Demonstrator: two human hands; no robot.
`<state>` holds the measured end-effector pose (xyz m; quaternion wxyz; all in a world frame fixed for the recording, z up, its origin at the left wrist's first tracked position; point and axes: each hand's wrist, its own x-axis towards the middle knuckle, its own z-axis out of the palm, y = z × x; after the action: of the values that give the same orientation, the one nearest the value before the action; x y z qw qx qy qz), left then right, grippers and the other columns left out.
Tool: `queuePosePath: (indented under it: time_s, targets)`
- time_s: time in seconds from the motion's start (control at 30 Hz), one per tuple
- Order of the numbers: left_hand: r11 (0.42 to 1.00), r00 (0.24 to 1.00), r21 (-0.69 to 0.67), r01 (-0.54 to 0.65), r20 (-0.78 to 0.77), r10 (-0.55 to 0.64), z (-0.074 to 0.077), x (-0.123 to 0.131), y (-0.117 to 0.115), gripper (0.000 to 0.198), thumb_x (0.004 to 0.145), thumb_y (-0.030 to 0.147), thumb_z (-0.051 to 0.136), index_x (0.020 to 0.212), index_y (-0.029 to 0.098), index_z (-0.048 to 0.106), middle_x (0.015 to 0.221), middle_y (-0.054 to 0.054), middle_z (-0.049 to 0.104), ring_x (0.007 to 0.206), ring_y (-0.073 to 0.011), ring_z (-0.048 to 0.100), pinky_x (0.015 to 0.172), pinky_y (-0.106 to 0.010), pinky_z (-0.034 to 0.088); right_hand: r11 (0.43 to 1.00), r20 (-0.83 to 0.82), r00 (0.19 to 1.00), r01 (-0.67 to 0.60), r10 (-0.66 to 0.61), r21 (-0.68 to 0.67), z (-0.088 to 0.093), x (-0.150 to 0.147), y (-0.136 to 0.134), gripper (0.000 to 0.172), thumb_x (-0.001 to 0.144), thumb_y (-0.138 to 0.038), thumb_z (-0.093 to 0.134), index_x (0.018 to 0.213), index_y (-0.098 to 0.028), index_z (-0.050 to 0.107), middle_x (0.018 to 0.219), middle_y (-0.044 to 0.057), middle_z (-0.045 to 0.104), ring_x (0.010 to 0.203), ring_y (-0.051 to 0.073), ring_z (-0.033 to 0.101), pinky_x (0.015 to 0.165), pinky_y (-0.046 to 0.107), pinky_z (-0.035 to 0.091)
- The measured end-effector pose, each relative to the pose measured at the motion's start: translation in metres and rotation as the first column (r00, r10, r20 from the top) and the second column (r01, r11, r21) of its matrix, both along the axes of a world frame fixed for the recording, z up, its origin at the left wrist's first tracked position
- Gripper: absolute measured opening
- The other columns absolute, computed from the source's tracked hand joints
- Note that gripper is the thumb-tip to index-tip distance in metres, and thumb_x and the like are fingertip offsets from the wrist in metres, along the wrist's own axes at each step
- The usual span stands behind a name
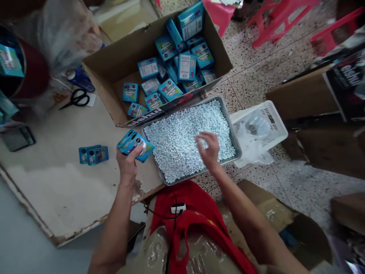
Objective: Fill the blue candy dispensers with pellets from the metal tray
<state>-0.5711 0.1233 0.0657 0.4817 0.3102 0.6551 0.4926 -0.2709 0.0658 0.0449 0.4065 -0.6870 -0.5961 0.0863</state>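
Observation:
My left hand (128,164) grips a fanned stack of small blue candy boxes (142,147), its thumb across their printed front. It is beside the near left corner of a metal tray (238,152). Small pale blue and white candies (176,140) fill that tray in a thick layer. Above their right part hovers my right hand (210,149), fingers curved and thumb apart, with nothing visible between them. A few more flat blue boxes (97,155) lie overlapping on the worktop to the left.
Behind the tray stands an open cardboard carton (114,61) with many blue candy boxes in it. Black scissors (76,99) and a blue can (80,79) lie on the table (62,194). A white plastic basket (278,123) with clear bags adjoins the tray. Pink stools (273,23) stand beyond.

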Motion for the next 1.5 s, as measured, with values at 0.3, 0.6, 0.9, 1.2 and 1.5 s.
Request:
queuePosePath:
  time_s: [0.3, 0.6, 0.9, 1.2, 1.5]
  targets:
    - [0.884, 0.831, 0.009, 0.466, -0.346, -0.435, 0.000, 0.019, -0.001, 0.079, 0.050, 0.052, 0.104, 0.110, 0.021, 0.062, 0.100, -0.003, 0.076, 0.089, -0.0238, 0.074, 0.083, -0.039, 0.065, 0.963, 0.018, 0.998, -0.054, 0.061, -0.265, -0.069, 0.143, 0.097, 0.049, 0.105, -0.059, 0.048, 0.124, -0.025, 0.077, 0.137, 0.013, 0.073, 0.133, 0.031, 0.063, 0.121, 0.055, 0.044]
    - [0.758, 0.612, 0.074, 0.648, -0.643, -0.460, -0.003, 0.043, 0.003, 0.075, 0.065, 0.049, 0.099, 0.124, 0.023, 0.059, 0.114, -0.005, 0.071, 0.102, -0.0258, 0.074, 0.090, -0.039, 0.063, 0.950, -0.180, 0.977, -0.161, 0.115, -0.267, -0.091, 0.101, 0.077, 0.065, 0.086, -0.077, 0.068, 0.122, -0.024, 0.078, 0.121, 0.012, 0.077, 0.116, 0.033, 0.072, 0.109, 0.048, 0.054]
    - [0.622, 0.274, -0.109, 0.776, -0.829, -0.488, 0.010, 0.074, 0.006, 0.068, 0.067, 0.027, 0.092, 0.127, 0.025, 0.061, 0.118, -0.008, 0.068, 0.112, -0.0313, 0.069, 0.099, -0.043, 0.060, 0.950, -0.795, 0.570, -0.076, -0.208, -0.303, -0.074, 0.034, 0.046, 0.037, 0.079, -0.059, 0.073, 0.092, -0.024, 0.077, 0.101, 0.005, 0.080, 0.106, 0.029, 0.073, 0.107, 0.048, 0.055]
    - [0.578, 0.155, -0.238, 0.781, -0.822, -0.547, 0.018, 0.082, 0.009, 0.063, 0.065, 0.029, 0.092, 0.122, 0.024, 0.065, 0.115, -0.009, 0.065, 0.108, -0.0338, 0.068, 0.085, -0.040, 0.058, 0.973, -0.984, 0.165, -0.207, -0.072, -0.105, -0.013, -0.018, 0.046, 0.045, 0.088, -0.071, 0.054, 0.095, -0.027, 0.062, 0.094, 0.006, 0.076, 0.089, 0.025, 0.074, 0.077, 0.042, 0.060]
    - [0.506, 0.357, 0.011, 0.863, -0.722, -0.593, 0.024, 0.091, 0.012, 0.070, 0.064, 0.038, 0.098, 0.123, 0.025, 0.063, 0.110, -0.004, 0.069, 0.101, -0.0274, 0.070, 0.088, -0.038, 0.058, 0.992, -0.903, 0.417, -0.105, 0.105, 0.067, 0.069, -0.035, 0.045, 0.056, 0.093, -0.079, 0.045, 0.078, -0.026, 0.060, 0.110, 0.006, 0.074, 0.086, 0.022, 0.067, 0.088, 0.047, 0.059]
